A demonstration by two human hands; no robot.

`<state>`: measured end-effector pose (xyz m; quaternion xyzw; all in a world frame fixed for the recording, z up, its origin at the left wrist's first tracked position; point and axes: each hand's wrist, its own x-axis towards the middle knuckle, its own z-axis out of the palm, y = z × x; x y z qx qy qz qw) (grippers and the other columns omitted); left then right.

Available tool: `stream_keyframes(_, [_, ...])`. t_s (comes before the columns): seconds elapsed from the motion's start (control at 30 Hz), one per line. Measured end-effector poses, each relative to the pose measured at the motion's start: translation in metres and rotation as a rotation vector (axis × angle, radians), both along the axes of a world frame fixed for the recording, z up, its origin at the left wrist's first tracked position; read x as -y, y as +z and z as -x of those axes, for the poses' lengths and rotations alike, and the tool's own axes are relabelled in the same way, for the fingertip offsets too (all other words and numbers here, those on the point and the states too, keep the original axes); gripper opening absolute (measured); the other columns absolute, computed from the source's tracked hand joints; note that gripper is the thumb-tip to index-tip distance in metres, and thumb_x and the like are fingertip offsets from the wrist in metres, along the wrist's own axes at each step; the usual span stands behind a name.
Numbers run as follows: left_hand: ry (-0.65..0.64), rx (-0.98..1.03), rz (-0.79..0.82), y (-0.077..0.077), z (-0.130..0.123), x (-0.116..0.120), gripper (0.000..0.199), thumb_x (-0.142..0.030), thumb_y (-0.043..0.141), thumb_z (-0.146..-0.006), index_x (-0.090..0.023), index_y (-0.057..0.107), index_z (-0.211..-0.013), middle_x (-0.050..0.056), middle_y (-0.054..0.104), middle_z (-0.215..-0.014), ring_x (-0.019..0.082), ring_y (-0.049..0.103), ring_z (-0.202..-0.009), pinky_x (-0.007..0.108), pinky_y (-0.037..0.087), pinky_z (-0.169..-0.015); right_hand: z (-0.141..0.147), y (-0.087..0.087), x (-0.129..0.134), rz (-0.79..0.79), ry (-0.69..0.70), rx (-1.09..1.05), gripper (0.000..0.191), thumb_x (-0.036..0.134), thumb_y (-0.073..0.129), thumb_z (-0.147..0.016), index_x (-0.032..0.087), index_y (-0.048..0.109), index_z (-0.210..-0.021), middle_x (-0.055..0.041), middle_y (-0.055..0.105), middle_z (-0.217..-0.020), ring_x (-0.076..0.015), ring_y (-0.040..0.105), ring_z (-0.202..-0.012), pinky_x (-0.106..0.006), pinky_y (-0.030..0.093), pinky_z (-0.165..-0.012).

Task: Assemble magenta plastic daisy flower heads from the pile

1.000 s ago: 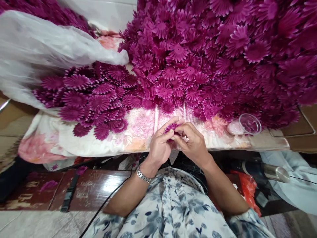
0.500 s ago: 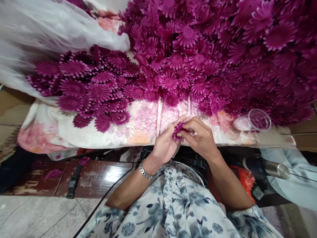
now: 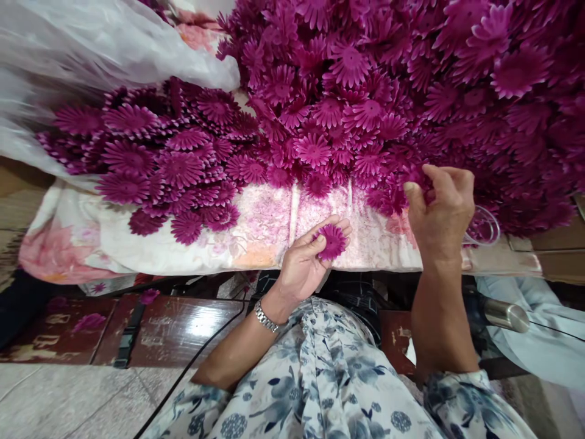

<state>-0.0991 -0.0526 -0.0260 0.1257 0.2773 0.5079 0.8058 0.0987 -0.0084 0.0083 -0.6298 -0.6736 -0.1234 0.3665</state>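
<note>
My left hand holds a magenta artificial flower head near the front edge of the cloth-covered table. The thumb presses on the petals and the fingers support it from beneath. To the right, my right hand is raised at the front of a large heap of magenta flower heads. Its thumb and index finger are apart, and no flower shows clearly between them. Partly hidden behind this hand is a clear plastic cup lying on its side.
At the left, stacked flower heads lie beside a translucent plastic bag. A floral cloth covers the table. Below are a dark red wooden bench and a black cable. A metal-ended cylinder is at the lower right.
My right hand has left the flower in my left hand and moved right and up to the heap. The left hand stays in place, its flower now facing up.
</note>
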Motion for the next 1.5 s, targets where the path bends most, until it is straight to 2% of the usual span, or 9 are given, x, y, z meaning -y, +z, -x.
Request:
stream_keyframes(0.13, [-0.004,-0.041,0.048,0.000,0.001,-0.001,0.028,-0.020,0.060,-0.078,-0.015,0.068,-0.105,0.009,0.069,-0.110,0.018,0.065,-0.097,0.029,0.049,-0.089,0.039,-0.010,0.022,0.245,0.548,-0.157,0.013,0.029,0.061,-0.083,0.021,0.062,-0.093,-0.0025,0.059,-0.082,-0.0138,0.055,-0.072,-0.029,0.049,-0.064])
stream_keyframes(0.23, [-0.042,-0.043,0.017,-0.001,0.002,0.000,0.029,-0.020,0.061,-0.078,-0.015,0.069,-0.105,0.007,0.070,-0.103,0.013,0.065,-0.084,0.022,0.051,-0.076,0.066,-0.022,0.035,0.332,0.681,-0.259,0.002,0.021,0.059,-0.084,0.019,0.058,-0.083,-0.0012,0.058,-0.077,-0.0114,0.054,-0.069,-0.025,0.048,-0.060])
stream_keyframes(0.47, [-0.033,-0.062,0.006,-0.004,0.002,0.001,0.037,-0.019,0.070,-0.072,-0.016,0.068,-0.108,0.008,0.071,-0.102,0.015,0.065,-0.089,0.023,0.050,-0.080,0.061,-0.021,0.028,0.240,0.615,-0.274,0.010,0.014,0.052,-0.087,0.020,0.059,-0.083,0.0001,0.058,-0.072,-0.0108,0.055,-0.067,-0.025,0.046,-0.060])
stream_keyframes(0.67, [0.018,0.007,0.000,0.000,0.002,-0.001,0.029,-0.017,0.066,-0.075,-0.014,0.067,-0.104,0.013,0.067,-0.115,0.027,0.057,-0.117,0.043,0.040,-0.104,-0.002,-0.002,-0.010,-0.129,-0.006,-0.031,0.011,0.022,0.056,-0.084,0.016,0.064,-0.088,-0.0056,0.056,-0.081,-0.0169,0.054,-0.075,-0.034,0.047,-0.068])
stream_keyframes(0.77, [0.029,0.040,0.034,0.001,0.001,-0.002,0.025,-0.015,0.059,-0.079,-0.012,0.068,-0.102,0.013,0.068,-0.112,0.024,0.061,-0.110,0.040,0.044,-0.101,0.001,0.001,-0.008,-0.028,0.099,-0.042,0.026,0.028,0.060,-0.082,0.017,0.062,-0.105,-0.0080,0.056,-0.096,-0.0171,0.055,-0.080,-0.035,0.050,-0.070])
stream_keyframes(0.93, [-0.003,-0.006,0.055,-0.001,0.000,-0.002,0.027,-0.020,0.050,-0.085,-0.015,0.070,-0.103,0.007,0.071,-0.091,0.015,0.065,-0.085,0.024,0.051,-0.078,0.058,-0.015,0.026,0.324,0.729,-0.179,0.003,0.021,0.060,-0.084,0.020,0.059,-0.087,-0.0012,0.059,-0.080,-0.0124,0.056,-0.074,-0.026,0.050,-0.066])
stream_keyframes(1.17, [-0.027,-0.035,0.004,-0.008,0.001,0.003,0.037,-0.014,0.068,-0.071,-0.014,0.068,-0.109,0.008,0.071,-0.098,0.014,0.065,-0.086,0.020,0.049,-0.077,0.061,-0.025,0.027,0.305,0.689,-0.275,0.011,0.011,0.052,-0.086,0.018,0.060,-0.083,-0.0008,0.060,-0.074,-0.0107,0.058,-0.070,-0.024,0.048,-0.063])
stream_keyframes(1.4, [0.035,0.042,0.042,0.001,0.001,0.003,0.029,-0.010,0.063,-0.076,-0.012,0.067,-0.105,0.013,0.067,-0.116,0.024,0.061,-0.110,0.040,0.044,-0.100,-0.004,-0.001,-0.009,-0.081,0.004,0.074,0.026,0.028,0.059,-0.083,0.016,0.064,-0.106,-0.0118,0.061,-0.097,-0.0233,0.056,-0.092,-0.041,0.046,-0.080])
stream_keyframes(1.5, [0.048,0.047,0.060,0.002,0.000,0.001,0.028,-0.009,0.060,-0.077,-0.011,0.067,-0.104,0.013,0.069,-0.109,0.021,0.064,-0.101,0.036,0.047,-0.095,0.013,-0.005,0.002,0.001,0.244,-0.016,0.032,0.031,0.064,-0.080,0.019,0.061,-0.110,-0.0089,0.060,-0.097,-0.0218,0.055,-0.093,-0.037,0.048,-0.076])
